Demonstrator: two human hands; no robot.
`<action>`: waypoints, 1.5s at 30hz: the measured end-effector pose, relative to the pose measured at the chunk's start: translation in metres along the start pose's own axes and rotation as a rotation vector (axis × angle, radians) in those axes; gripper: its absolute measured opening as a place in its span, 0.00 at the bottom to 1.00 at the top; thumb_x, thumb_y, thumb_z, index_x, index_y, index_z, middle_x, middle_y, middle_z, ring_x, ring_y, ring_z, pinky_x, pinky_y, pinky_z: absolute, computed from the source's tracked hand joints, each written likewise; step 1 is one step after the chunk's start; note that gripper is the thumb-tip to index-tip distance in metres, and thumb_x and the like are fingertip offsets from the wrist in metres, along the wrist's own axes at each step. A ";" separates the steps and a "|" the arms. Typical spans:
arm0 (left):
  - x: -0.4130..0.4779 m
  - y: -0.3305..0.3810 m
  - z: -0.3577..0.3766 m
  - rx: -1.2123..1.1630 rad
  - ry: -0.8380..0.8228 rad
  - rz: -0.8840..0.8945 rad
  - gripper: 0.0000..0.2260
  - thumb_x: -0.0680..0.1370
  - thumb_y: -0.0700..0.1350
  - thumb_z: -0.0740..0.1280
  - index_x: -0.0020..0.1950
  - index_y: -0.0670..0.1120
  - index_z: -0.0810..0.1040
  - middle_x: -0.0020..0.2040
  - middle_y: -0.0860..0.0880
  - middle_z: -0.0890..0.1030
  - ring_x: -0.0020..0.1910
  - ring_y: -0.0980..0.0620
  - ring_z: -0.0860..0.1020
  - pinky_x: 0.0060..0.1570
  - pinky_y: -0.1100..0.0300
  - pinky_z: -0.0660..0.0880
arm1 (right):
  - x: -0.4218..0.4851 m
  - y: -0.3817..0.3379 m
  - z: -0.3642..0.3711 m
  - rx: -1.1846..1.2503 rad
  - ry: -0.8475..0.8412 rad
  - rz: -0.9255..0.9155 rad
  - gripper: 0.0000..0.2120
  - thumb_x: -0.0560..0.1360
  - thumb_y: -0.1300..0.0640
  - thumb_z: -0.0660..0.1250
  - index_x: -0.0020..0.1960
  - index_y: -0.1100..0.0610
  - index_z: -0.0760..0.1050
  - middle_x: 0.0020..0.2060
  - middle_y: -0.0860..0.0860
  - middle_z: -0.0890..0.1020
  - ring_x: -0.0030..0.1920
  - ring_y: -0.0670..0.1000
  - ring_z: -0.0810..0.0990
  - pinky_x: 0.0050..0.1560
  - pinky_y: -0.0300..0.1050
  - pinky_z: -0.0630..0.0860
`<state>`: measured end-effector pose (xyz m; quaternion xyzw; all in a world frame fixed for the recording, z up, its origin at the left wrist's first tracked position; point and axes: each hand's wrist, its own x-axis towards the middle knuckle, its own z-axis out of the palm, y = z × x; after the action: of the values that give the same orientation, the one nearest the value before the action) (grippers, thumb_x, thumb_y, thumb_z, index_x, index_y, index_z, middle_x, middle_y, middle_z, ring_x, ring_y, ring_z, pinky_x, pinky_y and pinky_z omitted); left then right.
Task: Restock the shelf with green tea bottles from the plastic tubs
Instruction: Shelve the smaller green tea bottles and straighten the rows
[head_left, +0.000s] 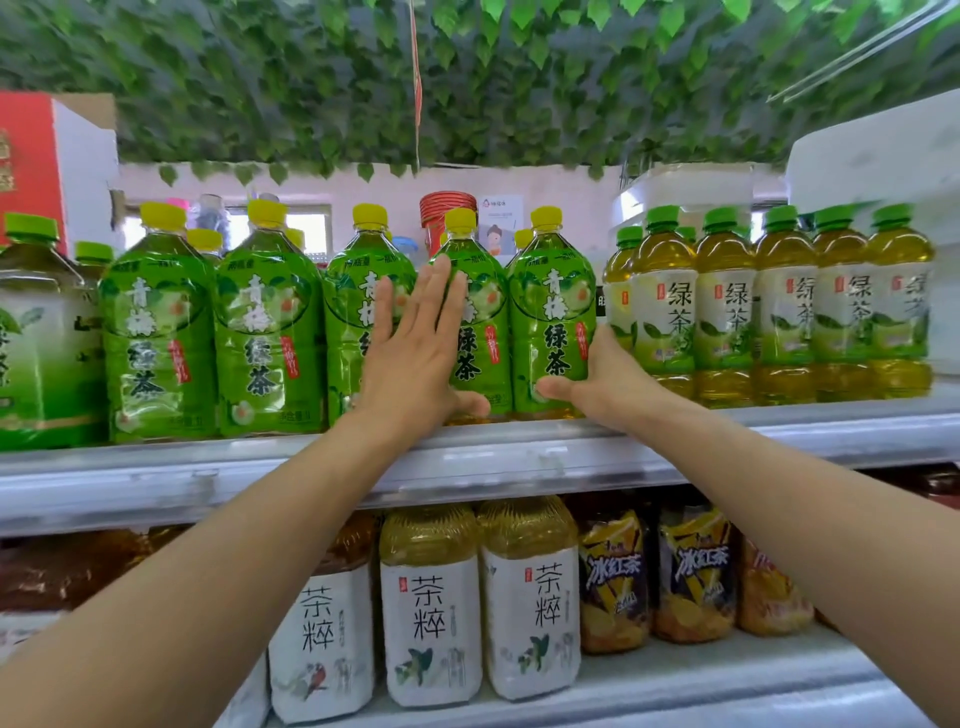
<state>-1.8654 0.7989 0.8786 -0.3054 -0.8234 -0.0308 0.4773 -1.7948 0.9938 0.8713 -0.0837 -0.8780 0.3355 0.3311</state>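
Bare forearms (218, 561) reach to the shelf (519, 457), where the left hand (415, 343) presses flat on one green tea bottle (478, 312) at its front edge and the right hand (597, 379) grips the next bottle (550, 312); a hard shove could topple those behind.

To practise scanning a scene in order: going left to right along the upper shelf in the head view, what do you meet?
pale-labelled bottle → two yellow-capped green tea bottles → left hand, pressed flat → gripped green tea bottle → right hand → row of amber bottles with green caps
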 end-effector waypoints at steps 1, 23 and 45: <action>0.000 0.000 0.000 0.001 -0.001 -0.002 0.59 0.68 0.70 0.69 0.80 0.44 0.35 0.81 0.46 0.34 0.79 0.48 0.35 0.74 0.44 0.29 | 0.000 0.000 0.001 -0.005 -0.001 0.000 0.44 0.73 0.47 0.73 0.78 0.57 0.49 0.73 0.55 0.68 0.73 0.56 0.67 0.72 0.56 0.64; -0.089 -0.117 -0.024 -0.333 0.130 -0.270 0.42 0.77 0.56 0.70 0.82 0.50 0.48 0.82 0.50 0.45 0.80 0.50 0.41 0.79 0.48 0.41 | -0.039 -0.067 0.058 -0.350 0.374 -0.574 0.43 0.72 0.49 0.73 0.78 0.57 0.52 0.76 0.55 0.54 0.77 0.54 0.50 0.77 0.52 0.52; -0.109 -0.254 -0.039 0.210 -0.063 -0.048 0.55 0.70 0.72 0.65 0.79 0.50 0.31 0.81 0.41 0.37 0.78 0.43 0.31 0.70 0.44 0.25 | -0.044 -0.181 0.156 -0.887 0.199 -0.654 0.52 0.71 0.36 0.69 0.80 0.50 0.40 0.79 0.56 0.37 0.79 0.58 0.40 0.75 0.51 0.35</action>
<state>-1.9313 0.5276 0.8729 -0.2346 -0.8438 0.0539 0.4796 -1.8471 0.7568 0.8786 0.0305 -0.8798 -0.1956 0.4322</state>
